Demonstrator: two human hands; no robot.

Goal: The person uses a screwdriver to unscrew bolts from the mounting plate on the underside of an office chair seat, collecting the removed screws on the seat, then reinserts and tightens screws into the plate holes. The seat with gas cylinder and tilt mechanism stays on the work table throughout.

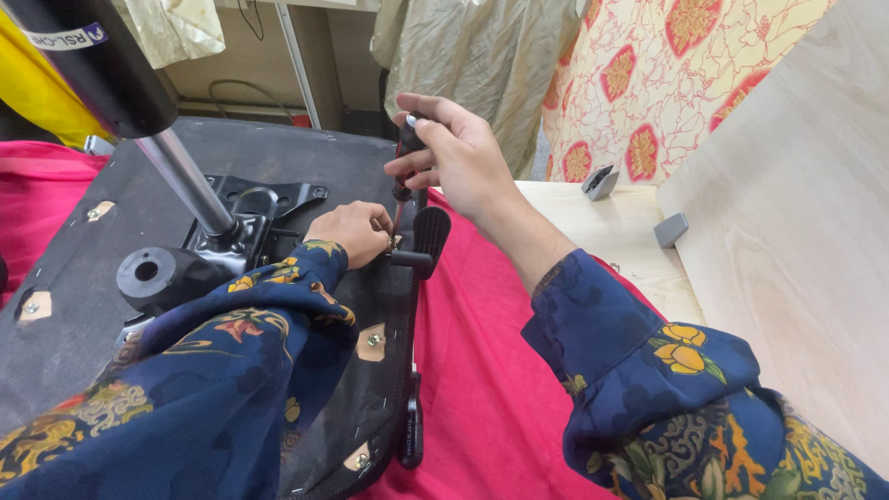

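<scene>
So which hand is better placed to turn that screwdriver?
The right hand, probably: it already wraps the screwdriver handle from above, shaft pointing down at the chair base. The left hand rests low by the tip, beside the black lever, seemingly steadying it.

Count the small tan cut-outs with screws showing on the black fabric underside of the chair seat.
5: far-left top, left edge, centre beside the left sleeve, bottom edge, and possibly one under the left hand. The arms may hide more.
</scene>
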